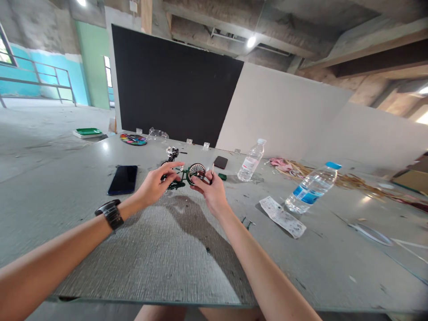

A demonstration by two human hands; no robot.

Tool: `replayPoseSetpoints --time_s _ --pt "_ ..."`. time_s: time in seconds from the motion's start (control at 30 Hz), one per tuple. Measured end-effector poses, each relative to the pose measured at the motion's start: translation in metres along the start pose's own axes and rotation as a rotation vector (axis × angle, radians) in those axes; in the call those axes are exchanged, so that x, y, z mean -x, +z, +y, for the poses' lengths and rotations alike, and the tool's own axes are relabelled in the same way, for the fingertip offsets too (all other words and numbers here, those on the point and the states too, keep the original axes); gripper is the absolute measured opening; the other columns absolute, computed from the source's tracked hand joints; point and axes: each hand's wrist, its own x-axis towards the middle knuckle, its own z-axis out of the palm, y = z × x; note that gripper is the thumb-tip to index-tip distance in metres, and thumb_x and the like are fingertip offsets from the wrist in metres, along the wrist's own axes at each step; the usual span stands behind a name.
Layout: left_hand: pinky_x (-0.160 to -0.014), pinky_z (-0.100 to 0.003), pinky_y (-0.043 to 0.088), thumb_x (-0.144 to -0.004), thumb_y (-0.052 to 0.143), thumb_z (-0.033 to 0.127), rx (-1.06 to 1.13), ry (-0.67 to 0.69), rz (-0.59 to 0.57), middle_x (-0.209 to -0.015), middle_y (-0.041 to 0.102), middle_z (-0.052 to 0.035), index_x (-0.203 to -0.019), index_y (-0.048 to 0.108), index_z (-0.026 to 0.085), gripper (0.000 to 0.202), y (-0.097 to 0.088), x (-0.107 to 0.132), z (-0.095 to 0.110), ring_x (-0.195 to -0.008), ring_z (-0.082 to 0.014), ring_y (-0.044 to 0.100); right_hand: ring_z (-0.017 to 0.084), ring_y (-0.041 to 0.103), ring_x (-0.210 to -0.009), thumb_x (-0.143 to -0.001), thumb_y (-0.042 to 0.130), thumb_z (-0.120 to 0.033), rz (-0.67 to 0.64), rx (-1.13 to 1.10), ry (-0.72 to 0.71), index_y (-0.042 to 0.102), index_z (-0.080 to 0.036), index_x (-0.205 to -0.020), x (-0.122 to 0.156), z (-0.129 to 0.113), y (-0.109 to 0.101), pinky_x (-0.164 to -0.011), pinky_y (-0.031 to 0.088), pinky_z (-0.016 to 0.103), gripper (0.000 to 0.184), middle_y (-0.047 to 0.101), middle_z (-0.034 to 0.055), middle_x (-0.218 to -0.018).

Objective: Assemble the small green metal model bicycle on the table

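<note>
A small dark green model bicycle (196, 173) is between my hands above the table, its spoked wheel facing me. My left hand (157, 182) is closed on the frame end, with fingers bent around it. At the wheel, my right hand (214, 191) pinches the rim, and a thin silver-tipped tool (213, 169) sticks up between its fingers. Just beyond my left hand are black and silver parts (171, 154); whether they join the bicycle I cannot tell. A small green piece (222, 177) lies right of my right hand. Thin dark green parts (248, 223) rest nearer me.
A phone (122, 180) lies left, a paint palette (133, 139) behind it. A dark flat rectangle (220, 162) lies behind my right hand. Right stand a clear bottle (251, 161) and a blue-capped bottle (312, 189) by a printed sheet (282, 217). Boards (177, 84) line the back.
</note>
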Motion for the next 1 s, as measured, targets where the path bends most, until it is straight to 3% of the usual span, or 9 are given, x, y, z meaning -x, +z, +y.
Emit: replayPoseSetpoints --time_s 0.23,0.5,0.63,0.73,0.87,1.0 --pt "-0.088 -0.034 0.055 -0.097 0.053 0.029 -0.003 -0.014 0.046 -0.095 0.076 -0.0041 -0.133 0.059 0.023 0.037 -0.001 -0.002 -0.002 -0.093 -0.0177 0.071 0.015 0.067 -0.080 -0.065 0.085 -0.027 -0.009 -0.014 -0.001 0.032 -0.025 -0.075 -0.002 0.004 0.001 -0.076 0.060 0.034 0.053 0.062 -0.0041 -0.082" --pt "-0.087 -0.034 0.054 -0.095 0.056 0.030 -0.085 -0.042 0.081 -0.095 0.078 -0.0039 -0.130 0.062 0.022 0.037 -0.003 -0.003 -0.001 -0.091 -0.0182 0.072 0.016 0.067 -0.085 -0.063 0.086 -0.036 0.096 -0.070 -0.013 0.038 -0.024 -0.076 -0.006 0.006 0.002 -0.076 0.060 0.035 0.052 0.062 0.0015 -0.103" --pt "-0.077 -0.033 0.053 -0.092 0.059 0.033 -0.238 -0.050 0.111 -0.087 0.078 -0.0033 -0.124 0.068 0.020 0.036 -0.010 -0.006 0.005 -0.073 -0.0173 0.069 0.016 0.066 -0.080 -0.071 0.080 -0.045 0.072 -0.037 0.085 0.039 -0.024 -0.074 -0.008 0.009 -0.001 -0.078 0.059 0.037 0.046 0.060 -0.0004 -0.086" --pt "-0.070 -0.032 0.052 -0.090 0.060 0.034 -0.352 -0.057 0.098 -0.079 0.078 -0.0026 -0.118 0.072 0.018 0.034 -0.018 -0.011 0.009 -0.055 -0.0137 0.059 0.019 0.067 -0.083 -0.075 0.075 -0.045 0.056 0.060 0.126 0.039 -0.024 -0.074 -0.011 0.015 -0.003 -0.078 0.058 0.040 0.042 0.062 0.0025 -0.090" --pt "-0.063 -0.029 0.048 -0.087 0.059 0.032 -0.436 -0.048 0.049 -0.067 0.074 -0.0003 -0.112 0.075 0.018 0.032 -0.026 -0.015 0.007 -0.050 -0.0125 0.052 0.024 0.063 -0.105 -0.080 0.068 -0.048 0.049 0.471 -0.099 0.038 -0.024 -0.075 -0.010 0.019 -0.004 -0.088 0.051 0.043 0.039 0.064 0.0107 -0.112" --pt "-0.055 -0.028 0.043 -0.089 0.053 0.028 -0.567 -0.101 -0.070 -0.056 0.067 -0.0011 -0.111 0.076 0.015 0.034 -0.026 -0.014 0.007 -0.043 -0.0131 0.047 0.026 0.060 -0.110 -0.082 0.067 -0.046 -0.150 0.716 -0.315 0.036 -0.025 -0.077 -0.006 0.023 0.005 -0.086 0.048 0.040 0.037 0.063 0.0130 -0.121"
